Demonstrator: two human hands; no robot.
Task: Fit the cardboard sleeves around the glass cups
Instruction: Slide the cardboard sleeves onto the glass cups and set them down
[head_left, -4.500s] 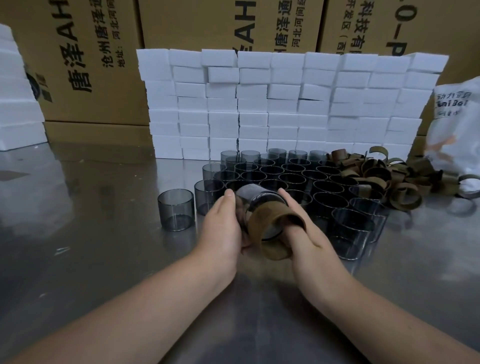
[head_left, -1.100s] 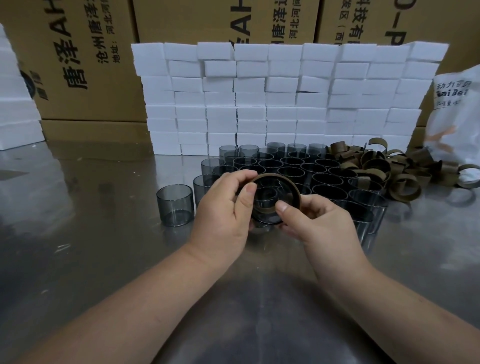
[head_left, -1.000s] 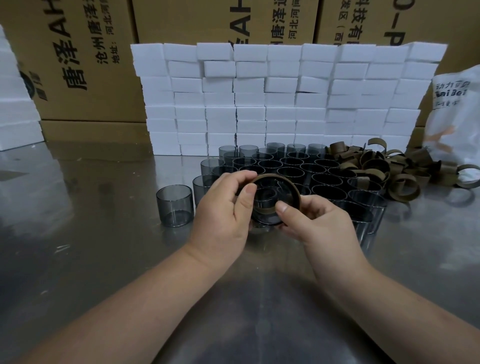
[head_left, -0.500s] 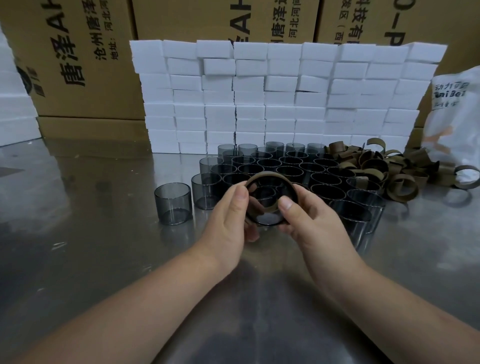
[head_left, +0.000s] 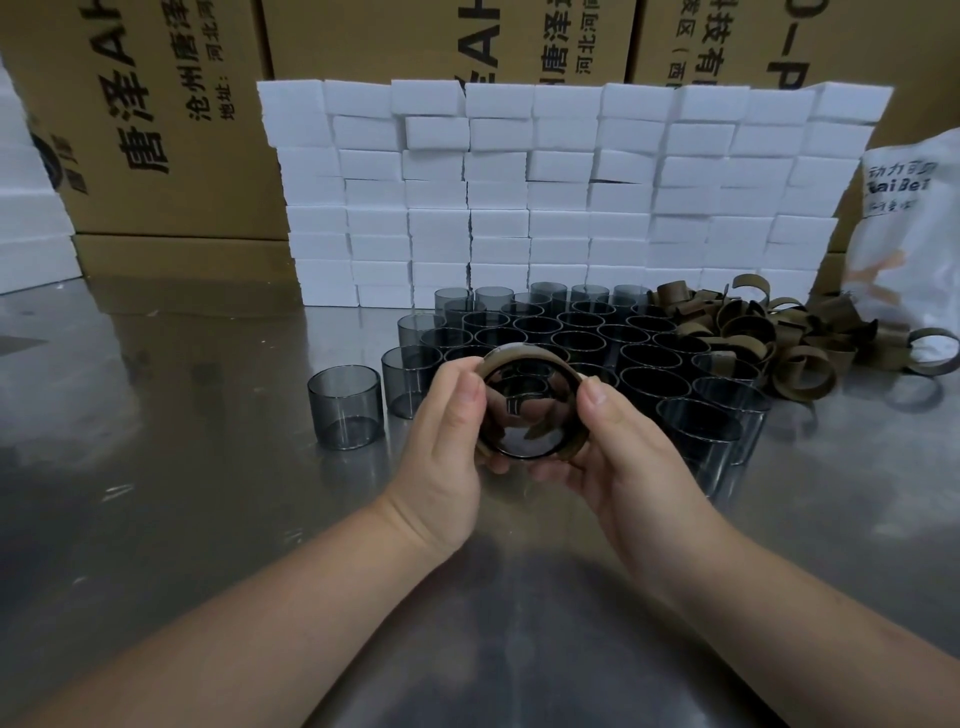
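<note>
Steel table across the whole view, shiny and reflective. At far left, a stack of white foam blocks; behind it, printed cardboard cartons. Left of centre, one smoky glass cup, upright and alone, apart from the rest. Next, the left hand, fingers curled round the left side of a held glass cup, mouth turned toward the camera. Around that cup, a brown cardboard sleeve, up at the rim. On the opposite side, the right hand, gripping, thumb on the sleeve's edge. Behind the hands, a packed cluster of bare cups before a wall of white foam blocks. Further right, a heap of loose sleeves, then a white plastic bag.
</note>
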